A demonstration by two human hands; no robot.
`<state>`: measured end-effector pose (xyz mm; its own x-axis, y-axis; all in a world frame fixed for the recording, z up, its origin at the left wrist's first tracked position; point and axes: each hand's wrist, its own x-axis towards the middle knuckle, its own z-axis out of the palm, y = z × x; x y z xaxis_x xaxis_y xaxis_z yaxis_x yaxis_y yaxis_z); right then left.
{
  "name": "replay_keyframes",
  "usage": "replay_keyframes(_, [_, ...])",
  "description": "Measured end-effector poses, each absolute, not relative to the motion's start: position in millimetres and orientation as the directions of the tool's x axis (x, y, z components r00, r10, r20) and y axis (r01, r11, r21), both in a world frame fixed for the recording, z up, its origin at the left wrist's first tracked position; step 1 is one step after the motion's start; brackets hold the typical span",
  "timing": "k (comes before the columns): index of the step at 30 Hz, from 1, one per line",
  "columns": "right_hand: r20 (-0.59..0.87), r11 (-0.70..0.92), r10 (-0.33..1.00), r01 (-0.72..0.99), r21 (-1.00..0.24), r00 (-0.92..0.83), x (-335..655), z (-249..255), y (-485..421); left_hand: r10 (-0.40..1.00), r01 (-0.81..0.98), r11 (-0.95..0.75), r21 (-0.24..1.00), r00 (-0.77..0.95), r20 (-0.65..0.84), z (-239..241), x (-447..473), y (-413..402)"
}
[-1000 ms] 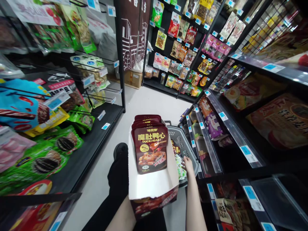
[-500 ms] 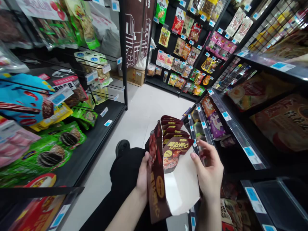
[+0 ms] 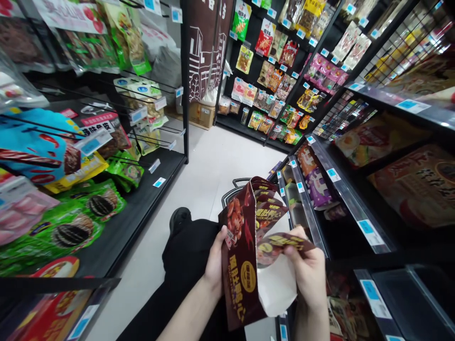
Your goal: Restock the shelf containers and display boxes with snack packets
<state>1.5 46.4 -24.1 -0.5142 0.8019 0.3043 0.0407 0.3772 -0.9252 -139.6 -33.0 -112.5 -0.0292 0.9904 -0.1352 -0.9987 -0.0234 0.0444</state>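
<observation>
Duckheart box, dark brown outside and white inside, is tilted in front of the person, just beside a black-clad leg, with the left hand gripping its outer side, thumb flat against the printed wall and the other fingers mostly hidden. Over the box's open interior, the right hand has its fingers closed in a pinch on one bent packet, in front of the other packets lined up inside. Beyond the box shows a basket's rim.
</observation>
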Motion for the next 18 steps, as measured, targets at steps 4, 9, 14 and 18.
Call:
replay_keyframes(4, [0.377,-0.004,0.858,-0.740,-0.673,-0.349,3.3,-23.2,58.5,0.998,-0.999,-0.031,0.020,-0.032,-0.057,-110.9,-140.0,-33.0])
replay_keyframes(9, [0.627,-0.673,0.584,-0.739,0.019,-0.516,7.6,-26.1,79.0,0.997,-0.998,-0.057,0.038,-0.059,-0.051,-110.8,-140.7,-32.6])
replay_keyframes(14, [0.642,-0.820,0.477,-0.568,0.079,-0.600,12.8,-27.9,76.9,0.999,-0.999,-0.001,0.050,-0.004,-0.054,-111.7,-140.8,-32.0])
replay_keyframes(18, [0.617,-0.807,0.490,-0.588,0.054,-0.615,13.2,-22.8,72.0,0.999,-0.999,-0.001,0.046,-0.003,-0.041,-108.3,-140.0,-32.7])
